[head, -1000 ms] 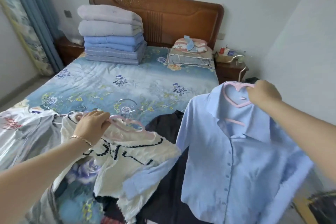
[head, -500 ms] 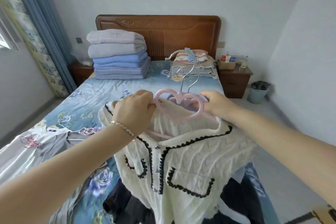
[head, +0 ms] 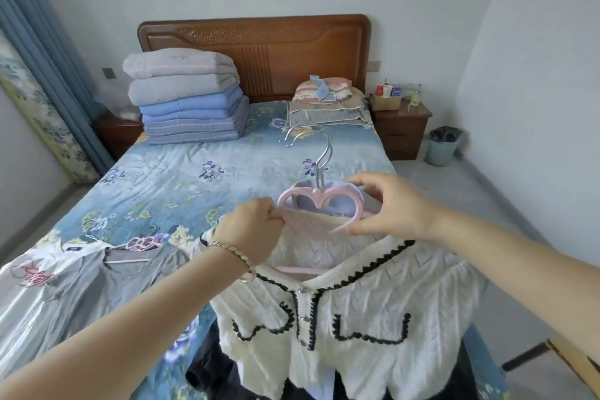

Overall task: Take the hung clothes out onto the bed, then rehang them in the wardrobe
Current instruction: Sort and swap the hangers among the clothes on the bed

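Observation:
A cream knit cardigan (head: 363, 312) with black trim hangs on a pink heart-shaped hanger (head: 319, 204) with a metal hook, held up over the foot of the bed (head: 181, 182). My left hand (head: 250, 230) grips the hanger's left side. My right hand (head: 389, 204) pinches its right side. A light blue garment shows just behind the heart. A grey top (head: 81, 289) on another pink hanger (head: 143, 243) lies flat at the lower left. Dark clothes (head: 211, 370) lie under the cardigan.
Folded quilts (head: 185, 97) are stacked at the bed's head on the left, with pillows (head: 328, 101) on the right. A wooden nightstand (head: 402, 127) and a bin (head: 441, 146) stand to the right. Blue curtains (head: 39, 68) hang at the left.
The left hand lifted the cream cardigan off the bed. The right hand brought the blue shirt's hanger behind it, and both hands now hold the hangers together, slightly lower than before.

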`<move>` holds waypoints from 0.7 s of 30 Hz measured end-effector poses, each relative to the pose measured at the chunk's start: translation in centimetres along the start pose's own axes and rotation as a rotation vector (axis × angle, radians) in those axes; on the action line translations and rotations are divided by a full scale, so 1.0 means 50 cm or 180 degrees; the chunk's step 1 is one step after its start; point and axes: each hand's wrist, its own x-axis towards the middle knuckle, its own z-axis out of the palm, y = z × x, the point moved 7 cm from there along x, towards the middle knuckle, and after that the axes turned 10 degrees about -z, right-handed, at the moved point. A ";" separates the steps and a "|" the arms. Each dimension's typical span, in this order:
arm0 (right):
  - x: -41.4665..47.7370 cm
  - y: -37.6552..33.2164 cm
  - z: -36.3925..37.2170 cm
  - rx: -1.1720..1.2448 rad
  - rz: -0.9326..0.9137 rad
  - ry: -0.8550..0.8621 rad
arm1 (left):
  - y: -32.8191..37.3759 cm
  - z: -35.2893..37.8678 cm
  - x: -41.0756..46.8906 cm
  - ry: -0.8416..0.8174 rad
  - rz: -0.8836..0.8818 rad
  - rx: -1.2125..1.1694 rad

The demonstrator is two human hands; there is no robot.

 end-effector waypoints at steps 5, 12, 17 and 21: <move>-0.005 0.034 0.016 -0.0450 0.0053 -0.0316 | -0.015 0.035 0.000 -0.0460 0.0695 -0.0796; -0.019 0.054 -0.003 -0.0360 0.0142 0.0051 | -0.156 0.051 0.022 -0.0184 0.0495 0.0030; -0.040 0.068 -0.008 -0.0143 0.0215 0.0079 | -0.183 0.069 0.034 -0.0015 0.1096 -0.0373; -0.060 0.074 -0.027 -0.0066 0.0285 0.0288 | -0.186 0.042 0.018 0.0990 0.1525 -0.0758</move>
